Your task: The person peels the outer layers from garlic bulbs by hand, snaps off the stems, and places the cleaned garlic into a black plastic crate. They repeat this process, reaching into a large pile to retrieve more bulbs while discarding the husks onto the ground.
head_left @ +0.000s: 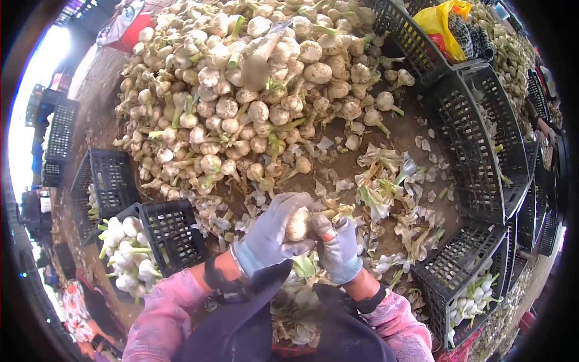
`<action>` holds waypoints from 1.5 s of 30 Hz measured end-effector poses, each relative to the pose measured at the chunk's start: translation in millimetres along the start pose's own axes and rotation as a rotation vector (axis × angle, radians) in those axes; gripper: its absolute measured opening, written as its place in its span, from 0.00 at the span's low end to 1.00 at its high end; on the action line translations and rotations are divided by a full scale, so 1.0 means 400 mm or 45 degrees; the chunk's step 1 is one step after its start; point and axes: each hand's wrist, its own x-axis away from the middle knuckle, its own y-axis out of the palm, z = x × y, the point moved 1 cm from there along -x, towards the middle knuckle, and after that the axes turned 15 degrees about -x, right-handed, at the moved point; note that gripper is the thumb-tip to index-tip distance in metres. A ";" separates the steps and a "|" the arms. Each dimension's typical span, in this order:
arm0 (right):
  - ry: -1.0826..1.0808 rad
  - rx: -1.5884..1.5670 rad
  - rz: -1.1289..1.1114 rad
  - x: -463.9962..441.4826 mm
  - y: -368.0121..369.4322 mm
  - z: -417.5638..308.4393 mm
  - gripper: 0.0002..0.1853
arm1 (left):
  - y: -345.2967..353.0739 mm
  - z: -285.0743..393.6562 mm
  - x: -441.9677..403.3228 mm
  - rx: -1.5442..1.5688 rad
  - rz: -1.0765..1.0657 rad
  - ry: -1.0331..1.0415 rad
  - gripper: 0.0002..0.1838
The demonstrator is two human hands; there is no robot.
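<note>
My left hand (pixel 276 228), in a pale grey glove, is wrapped round a garlic bulb (pixel 298 224). Beside it my right hand (pixel 338 242), also gloved and with an orange band on its thumb, is closed on the garlic's stem (pixel 329 212), where dry leaves stick out. The exact grip of the right fingers is partly hidden. Beyond both hands rises a large heap of unpeeled garlic (pixel 247 114). Loose dry skins and leaves (pixel 380 187) lie on the ground to the right of the hands.
A black crate (pixel 175 235) at the left stands by cleaned white garlic (pixel 129 250). Black crates (pixel 476 139) line the right side, one lower crate (pixel 461 259) near more cleaned garlic (pixel 473 304). A yellow bag (pixel 437 27) sits at the upper right, a red bag (pixel 129 33) at the upper left.
</note>
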 end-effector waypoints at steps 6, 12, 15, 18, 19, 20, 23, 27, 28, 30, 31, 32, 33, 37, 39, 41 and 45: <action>-0.060 0.067 -0.050 0.016 0.024 -0.008 0.18 | 0.002 0.010 -0.001 0.584 -0.015 -0.323 0.48; -0.369 0.751 -0.162 0.017 0.025 -0.034 0.21 | -0.012 0.047 -0.019 1.375 -0.073 -0.650 0.49; -0.649 1.110 -0.353 0.009 0.000 -0.054 0.22 | -0.027 0.024 0.000 1.464 -0.229 -0.797 0.45; -0.845 1.472 -0.596 -0.014 0.005 -0.111 0.18 | -0.038 0.030 0.012 1.702 -0.445 -0.918 0.33; -0.807 1.507 -0.679 -0.018 0.013 -0.130 0.19 | -0.055 0.040 0.000 1.726 -0.549 -0.910 0.32; -0.769 1.540 -0.763 -0.020 0.017 -0.143 0.20 | -0.067 0.044 -0.009 1.747 -0.654 -0.900 0.30; -0.575 1.360 -0.764 -0.038 -0.008 -0.140 0.16 | -0.064 0.019 -0.008 1.683 -0.788 -0.833 0.30; -0.383 0.753 -0.524 -0.050 -0.015 -0.101 0.12 | -0.048 0.015 0.005 1.667 -0.915 -0.723 0.42; -0.324 0.575 -0.414 -0.057 -0.036 -0.086 0.12 | -0.039 0.028 0.003 1.645 -0.921 -0.658 0.43; -0.047 0.365 0.161 -0.102 -0.127 -0.068 0.14 | -0.019 0.057 0.013 1.196 -1.214 -0.129 0.44; -0.084 0.625 0.189 -0.131 -0.208 -0.063 0.16 | -0.004 0.055 0.008 1.331 -1.151 -0.180 0.44; -0.118 0.882 0.218 -0.147 -0.268 -0.060 0.18 | 0.005 0.048 0.009 1.465 -1.087 -0.237 0.44; -0.409 1.497 0.253 -0.137 -0.254 -0.080 0.20 | 0.025 0.012 0.029 1.328 -0.849 -0.261 0.44; -0.803 2.276 0.039 -0.046 -0.137 -0.178 0.29 | -0.014 0.017 0.009 1.548 -0.594 -0.716 0.45; -0.757 2.005 -0.258 0.007 -0.075 -0.183 0.33 | -0.010 0.015 0.014 1.483 -0.520 -0.764 0.45; -0.534 1.502 -0.418 0.068 0.019 -0.170 0.35 | -0.006 0.022 0.005 1.538 -0.484 -0.731 0.41; -0.731 1.715 -0.695 0.068 0.058 -0.164 0.33 | -0.003 0.036 -0.003 1.311 -0.485 -0.565 0.41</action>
